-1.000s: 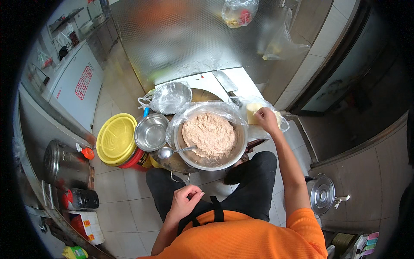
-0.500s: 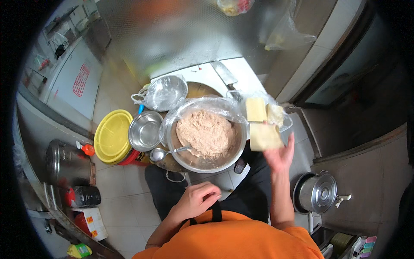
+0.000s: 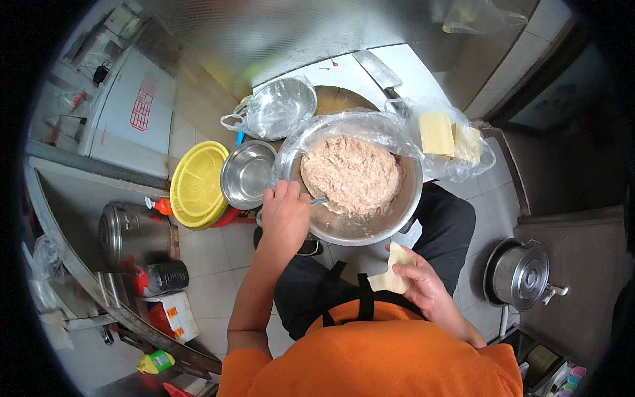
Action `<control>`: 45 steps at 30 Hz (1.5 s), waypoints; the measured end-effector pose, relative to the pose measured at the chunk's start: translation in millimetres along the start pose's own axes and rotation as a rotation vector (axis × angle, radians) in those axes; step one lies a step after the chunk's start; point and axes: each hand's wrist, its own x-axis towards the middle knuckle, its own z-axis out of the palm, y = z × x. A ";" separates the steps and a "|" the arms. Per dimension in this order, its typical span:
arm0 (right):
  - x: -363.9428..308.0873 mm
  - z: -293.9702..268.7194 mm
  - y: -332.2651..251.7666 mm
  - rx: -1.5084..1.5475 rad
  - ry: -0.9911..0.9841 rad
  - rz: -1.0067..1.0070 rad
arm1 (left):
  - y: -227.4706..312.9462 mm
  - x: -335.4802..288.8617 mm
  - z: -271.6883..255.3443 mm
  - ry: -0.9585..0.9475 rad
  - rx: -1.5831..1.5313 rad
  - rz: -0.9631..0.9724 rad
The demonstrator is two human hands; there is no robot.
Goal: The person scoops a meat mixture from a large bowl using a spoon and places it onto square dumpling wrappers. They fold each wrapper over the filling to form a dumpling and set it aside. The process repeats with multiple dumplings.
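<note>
While the left hand [image 3: 286, 215] lies over the near-left rim of the large steel bowl [image 3: 413, 177], it covers most of a metal spoon [image 3: 320, 200]; only the handle end shows, inside the rim. Palm side hidden: from here I cannot tell whether the fingers are closed on it. Right hand [image 3: 423, 281]: low over the lap, thumb and fingers pinching a pale dough sheet [image 3: 390, 279], one corner drooping.

Surroundings. Bowl: pinkish mince [image 3: 350, 173] heaped inside; crumpled clear film [image 3: 344, 122] drapes the far rim, between mince and worktop [image 3: 420, 69]. Right of bowl: a stack of sheets [image 3: 436, 134] in an opened clear bag [image 3: 466, 171], whose loose folds surround it. Beyond: a cleaver [image 3: 377, 68] on the white worktop, a round board [image 3: 337, 100] partly hidden by the film. Left side, crowded: film-lined bowl [image 3: 281, 106], small steel bowl [image 3: 248, 175] close against the large one, yellow basket [image 3: 198, 185] just beside that. Far right, well apart: a lidded pot [image 3: 529, 274] near a wall tap [image 3: 554, 291].
</note>
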 end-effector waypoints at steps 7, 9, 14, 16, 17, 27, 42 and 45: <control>-4.6 4.3 -5.0 0.132 0.118 -0.047 | 0.6 -7.9 -16.7 -0.305 -0.195 -0.048; -7.9 2.6 -9.9 0.110 0.055 -0.088 | -3.5 -17.4 -28.5 -0.320 -0.202 -0.015; -13.1 1.4 -12.7 0.007 -0.008 -0.123 | -7.1 -36.5 -32.8 -0.248 -0.237 -0.067; -9.0 2.9 -9.0 0.076 -0.041 -0.125 | -0.6 -40.6 -24.7 -0.171 -0.317 -0.091; -6.4 3.9 -6.0 0.068 -0.019 -0.107 | 1.8 -42.3 -21.4 -0.150 -0.326 -0.143; 13.6 9.6 10.2 -0.026 -0.019 -0.019 | -11.6 -16.1 -12.7 -0.002 0.062 -0.281; 11.5 7.3 11.5 -0.038 -0.101 -0.071 | 33.1 -41.7 -14.5 0.003 -0.180 0.014; 6.2 9.7 4.8 -0.102 -0.201 -0.138 | 21.6 -35.5 -19.1 0.040 -0.196 -0.087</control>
